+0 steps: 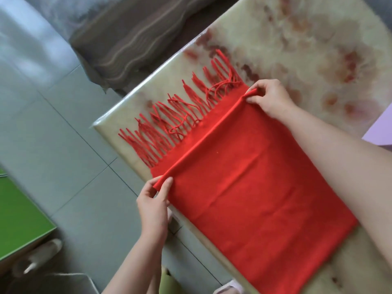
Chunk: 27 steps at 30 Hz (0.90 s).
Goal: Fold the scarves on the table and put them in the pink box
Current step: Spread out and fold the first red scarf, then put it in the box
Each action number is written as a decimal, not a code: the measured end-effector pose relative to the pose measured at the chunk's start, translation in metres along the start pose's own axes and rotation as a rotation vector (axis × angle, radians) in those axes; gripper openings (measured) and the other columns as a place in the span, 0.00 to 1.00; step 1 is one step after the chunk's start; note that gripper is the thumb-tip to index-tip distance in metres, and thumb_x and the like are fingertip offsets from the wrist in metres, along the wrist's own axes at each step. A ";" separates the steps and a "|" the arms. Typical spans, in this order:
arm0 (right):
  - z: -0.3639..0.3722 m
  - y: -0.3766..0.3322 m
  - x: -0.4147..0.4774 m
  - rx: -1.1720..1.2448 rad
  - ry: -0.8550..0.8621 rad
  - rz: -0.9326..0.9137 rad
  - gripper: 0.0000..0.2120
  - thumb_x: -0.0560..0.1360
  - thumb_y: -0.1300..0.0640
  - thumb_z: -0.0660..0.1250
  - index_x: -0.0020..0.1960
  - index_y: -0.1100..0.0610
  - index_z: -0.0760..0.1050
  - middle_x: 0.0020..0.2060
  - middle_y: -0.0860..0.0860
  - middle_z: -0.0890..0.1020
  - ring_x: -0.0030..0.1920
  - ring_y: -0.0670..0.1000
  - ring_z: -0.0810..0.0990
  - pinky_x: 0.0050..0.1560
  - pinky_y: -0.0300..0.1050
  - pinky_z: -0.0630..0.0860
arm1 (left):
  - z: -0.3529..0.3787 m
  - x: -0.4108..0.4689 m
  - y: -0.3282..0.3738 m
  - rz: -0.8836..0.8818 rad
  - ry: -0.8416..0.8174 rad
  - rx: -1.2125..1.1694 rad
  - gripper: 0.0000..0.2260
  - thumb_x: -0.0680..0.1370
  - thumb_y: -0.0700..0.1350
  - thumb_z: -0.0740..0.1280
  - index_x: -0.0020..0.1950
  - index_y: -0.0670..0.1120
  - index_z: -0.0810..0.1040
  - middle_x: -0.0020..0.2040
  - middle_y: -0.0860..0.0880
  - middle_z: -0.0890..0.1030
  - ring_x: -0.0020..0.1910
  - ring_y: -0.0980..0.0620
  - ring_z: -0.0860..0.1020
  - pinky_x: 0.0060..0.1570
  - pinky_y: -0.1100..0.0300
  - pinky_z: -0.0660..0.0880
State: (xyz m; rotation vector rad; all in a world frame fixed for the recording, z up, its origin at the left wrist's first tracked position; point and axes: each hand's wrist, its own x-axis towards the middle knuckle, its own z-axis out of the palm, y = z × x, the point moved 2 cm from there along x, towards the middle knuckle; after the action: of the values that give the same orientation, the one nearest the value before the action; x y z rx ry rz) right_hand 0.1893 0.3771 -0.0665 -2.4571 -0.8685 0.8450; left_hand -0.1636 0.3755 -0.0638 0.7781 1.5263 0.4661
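A red scarf (pixel 250 187) lies flat on the table (pixel 307 49), doubled over itself. Its tasselled fringe (pixel 180 115) spreads toward the table's left corner. The folded edge runs diagonally, just short of the fringe. My left hand (pixel 153 200) pinches the near end of that fold at the table's edge. My right hand (pixel 269 98) pinches the far end of the same fold. A pale pink-lilac corner (pixel 379 132) shows at the right frame edge, behind my right forearm; I cannot tell whether it is the box.
The table has a glossy cream top with a blurred floral pattern. Grey floor tiles (pixel 53 134) lie to the left. A brown striped cushion (pixel 127 39) sits beyond the table's far edge. A green surface (pixel 19 213) stands at lower left, with slippers (pixel 38 257) near it.
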 end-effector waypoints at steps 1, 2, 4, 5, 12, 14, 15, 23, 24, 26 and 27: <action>0.001 -0.002 0.005 0.004 -0.004 0.010 0.09 0.65 0.55 0.74 0.34 0.43 0.76 0.42 0.51 0.83 0.51 0.56 0.80 0.61 0.54 0.73 | -0.001 0.005 0.003 -0.005 0.007 -0.004 0.04 0.75 0.39 0.69 0.49 0.43 0.78 0.37 0.49 0.75 0.28 0.62 0.72 0.29 0.70 0.70; 0.001 -0.005 0.007 0.001 -0.011 0.013 0.09 0.66 0.56 0.74 0.35 0.44 0.76 0.43 0.52 0.83 0.51 0.57 0.81 0.61 0.54 0.73 | -0.003 0.009 0.004 -0.007 0.014 0.000 0.04 0.75 0.39 0.69 0.49 0.43 0.78 0.37 0.49 0.76 0.29 0.62 0.72 0.28 0.70 0.70; 0.002 -0.012 0.013 -0.010 -0.016 0.014 0.08 0.68 0.58 0.73 0.39 0.46 0.77 0.44 0.54 0.84 0.52 0.56 0.81 0.62 0.55 0.72 | -0.006 0.017 0.008 -0.007 0.028 -0.001 0.04 0.75 0.40 0.69 0.49 0.44 0.79 0.37 0.49 0.77 0.32 0.62 0.74 0.29 0.71 0.70; 0.003 -0.014 0.016 -0.013 -0.010 0.012 0.08 0.68 0.58 0.73 0.41 0.47 0.78 0.44 0.53 0.84 0.51 0.55 0.81 0.62 0.55 0.72 | -0.007 0.019 0.011 -0.013 0.035 -0.008 0.04 0.75 0.39 0.69 0.49 0.43 0.79 0.37 0.49 0.77 0.32 0.64 0.75 0.29 0.71 0.70; 0.009 -0.016 0.028 -0.015 -0.005 0.048 0.05 0.68 0.55 0.73 0.41 0.46 0.79 0.41 0.52 0.83 0.51 0.56 0.81 0.62 0.55 0.73 | -0.012 0.029 0.019 -0.061 0.047 -0.027 0.02 0.76 0.39 0.69 0.47 0.45 0.80 0.38 0.49 0.82 0.36 0.61 0.79 0.38 0.64 0.76; 0.009 -0.014 0.028 -0.016 -0.011 0.051 0.04 0.67 0.53 0.72 0.40 0.45 0.79 0.41 0.52 0.83 0.50 0.56 0.81 0.62 0.56 0.72 | -0.014 0.031 0.020 -0.072 0.058 -0.030 0.02 0.76 0.39 0.68 0.46 0.44 0.80 0.36 0.48 0.82 0.35 0.60 0.79 0.36 0.64 0.77; 0.008 -0.013 0.028 -0.014 -0.011 0.047 0.04 0.67 0.52 0.72 0.40 0.45 0.79 0.41 0.52 0.84 0.50 0.56 0.81 0.63 0.57 0.71 | -0.015 0.032 0.021 -0.078 0.063 -0.034 0.01 0.76 0.38 0.68 0.46 0.43 0.80 0.35 0.48 0.82 0.33 0.61 0.79 0.34 0.66 0.77; 0.009 -0.019 0.028 -0.021 0.051 0.009 0.03 0.68 0.52 0.71 0.41 0.45 0.79 0.39 0.49 0.81 0.51 0.56 0.80 0.63 0.58 0.70 | -0.012 0.034 0.026 -0.071 0.064 -0.017 0.02 0.77 0.38 0.68 0.48 0.40 0.78 0.37 0.45 0.80 0.30 0.63 0.78 0.31 0.67 0.76; 0.009 -0.020 0.027 -0.010 0.063 0.007 0.03 0.68 0.52 0.70 0.41 0.45 0.79 0.39 0.48 0.81 0.50 0.56 0.80 0.63 0.58 0.70 | -0.012 0.034 0.027 -0.070 0.067 -0.019 0.02 0.77 0.38 0.67 0.48 0.40 0.78 0.36 0.45 0.80 0.29 0.63 0.78 0.31 0.67 0.76; 0.010 -0.021 0.028 -0.001 0.102 0.008 0.04 0.68 0.52 0.70 0.42 0.46 0.80 0.40 0.48 0.81 0.49 0.54 0.80 0.63 0.58 0.70 | -0.012 0.033 0.026 -0.066 0.073 -0.021 0.02 0.77 0.38 0.67 0.49 0.40 0.77 0.37 0.45 0.80 0.30 0.63 0.78 0.30 0.67 0.76; 0.011 -0.021 0.028 -0.022 0.119 0.008 0.04 0.69 0.53 0.70 0.43 0.47 0.81 0.41 0.49 0.82 0.50 0.53 0.80 0.63 0.57 0.70 | -0.012 0.033 0.026 -0.063 0.078 -0.016 0.02 0.77 0.38 0.66 0.49 0.40 0.77 0.37 0.45 0.80 0.30 0.62 0.78 0.30 0.67 0.76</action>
State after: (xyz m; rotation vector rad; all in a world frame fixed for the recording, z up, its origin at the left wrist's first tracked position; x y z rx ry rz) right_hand 0.1904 0.4130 -0.0751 -2.5027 -0.8295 0.6874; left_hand -0.1692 0.4187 -0.0675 0.7038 1.6133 0.4658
